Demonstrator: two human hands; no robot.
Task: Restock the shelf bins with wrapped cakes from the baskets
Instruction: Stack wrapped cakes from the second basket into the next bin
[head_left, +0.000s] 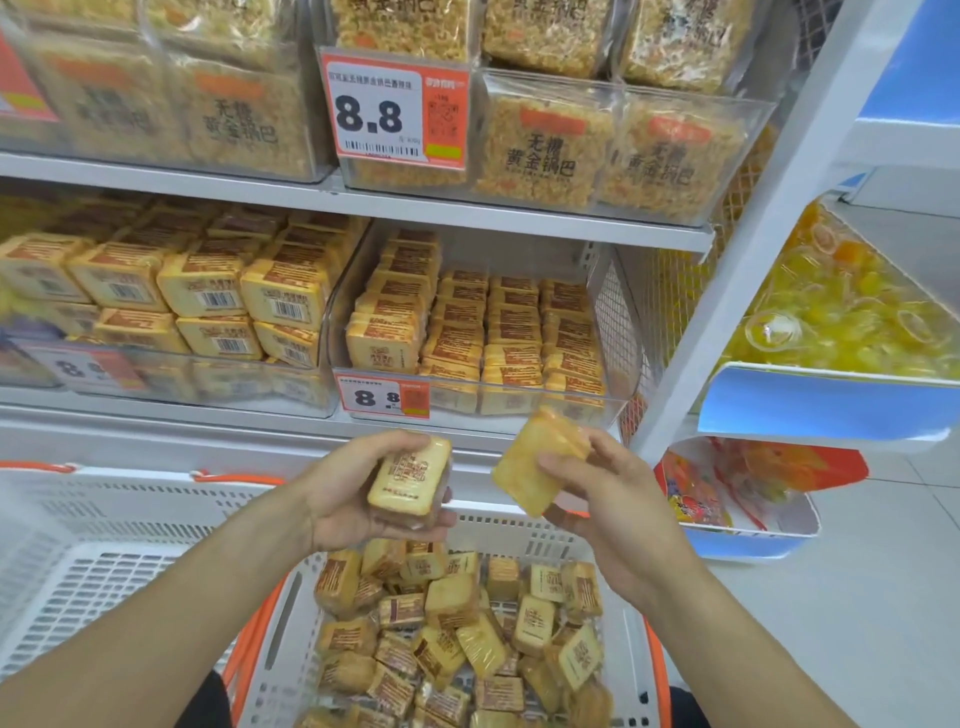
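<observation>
My left hand (358, 493) grips a wrapped cake (410, 475) with red print on its top. My right hand (613, 499) pinches a second wrapped cake (535, 462), tilted with its plain yellow side toward me. Both hands hover above a white basket (631, 670) with orange trim, filled with several loose wrapped cakes (457, 629). Just beyond the hands stands a clear shelf bin (615, 322) holding rows of the same cakes, with an 8.8 price tag on its front. A second clear bin (176, 306) to its left is also stocked.
An empty white basket (98, 551) sits at the left beside the full one. The upper shelf (363, 200) carries bags of rice crackers. A white shelf post (753, 228) rises at the right, with blue-and-white bins of yellow sweets (841, 317) beyond it.
</observation>
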